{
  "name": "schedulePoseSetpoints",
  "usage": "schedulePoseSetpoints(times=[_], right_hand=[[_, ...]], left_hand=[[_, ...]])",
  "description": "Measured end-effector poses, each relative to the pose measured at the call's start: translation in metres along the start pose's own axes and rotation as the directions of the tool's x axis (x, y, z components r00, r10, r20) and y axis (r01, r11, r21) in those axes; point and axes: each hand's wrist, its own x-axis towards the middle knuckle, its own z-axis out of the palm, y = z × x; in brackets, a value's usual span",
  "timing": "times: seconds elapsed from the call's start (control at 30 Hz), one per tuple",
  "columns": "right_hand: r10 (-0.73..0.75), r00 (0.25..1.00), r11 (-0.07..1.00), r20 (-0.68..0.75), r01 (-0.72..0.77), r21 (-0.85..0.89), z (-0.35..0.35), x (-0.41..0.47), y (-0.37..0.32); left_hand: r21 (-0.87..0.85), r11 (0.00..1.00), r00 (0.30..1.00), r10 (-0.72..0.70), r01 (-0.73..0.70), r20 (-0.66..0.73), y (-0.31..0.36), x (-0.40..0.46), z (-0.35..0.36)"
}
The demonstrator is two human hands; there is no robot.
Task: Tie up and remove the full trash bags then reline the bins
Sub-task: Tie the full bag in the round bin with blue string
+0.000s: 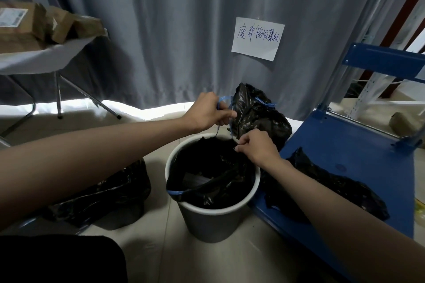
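Note:
A grey bin with a white rim (208, 218) stands on the floor in front of me, lined with a black trash bag (213, 172) that has a blue drawstring (176, 192) at its near edge. My left hand (207, 110) is closed on a blue drawstring loop (224, 101) above the bin's far side. My right hand (256, 147) pinches the bag's edge at the far rim. Behind the hands sits a tied black bag (257, 112) with a blue tie.
Another black bag (103, 195) lies on the floor left of the bin. A blue platform cart (358, 145) at the right carries a crumpled black bag (333, 186). A grey curtain with a paper sign (257, 39) hangs behind. A folding table (34, 60) holds cardboard boxes at the left.

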Motion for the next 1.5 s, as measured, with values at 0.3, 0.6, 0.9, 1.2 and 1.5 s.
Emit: schedulePoseSetpoints(times=[0.3, 0.6, 0.9, 1.2, 1.5], right_hand=[[0.061, 0.996, 0.997, -0.060, -0.057, 0.056, -0.009, 0.004, 0.009], [-0.287, 0.856, 0.954, 0.430, 0.296, 0.049, -0.006, -0.042, -0.035], [-0.214, 0.603, 0.921, 0.768, 0.386, -0.046, -0.015, -0.068, -0.041], [-0.249, 0.647, 0.911, 0.721, 0.408, -0.051, -0.005, -0.063, -0.038], [-0.234, 0.684, 0.920, 0.691, 0.385, -0.070, -0.001, -0.057, -0.039]], left_hand=[[-0.207, 0.947, 0.968, -0.250, 0.247, 0.015, -0.020, -0.007, -0.015], [0.147, 0.935, 0.806, -0.353, 0.324, 0.475, -0.035, -0.065, -0.029], [0.142, 0.984, 0.659, -0.177, 0.106, 0.731, -0.045, -0.111, -0.024], [0.386, 0.882, 0.756, -0.053, -0.271, 0.653, -0.055, -0.113, -0.012], [0.346, 0.877, 0.846, 0.118, -0.335, 0.520, -0.060, -0.114, -0.005]])
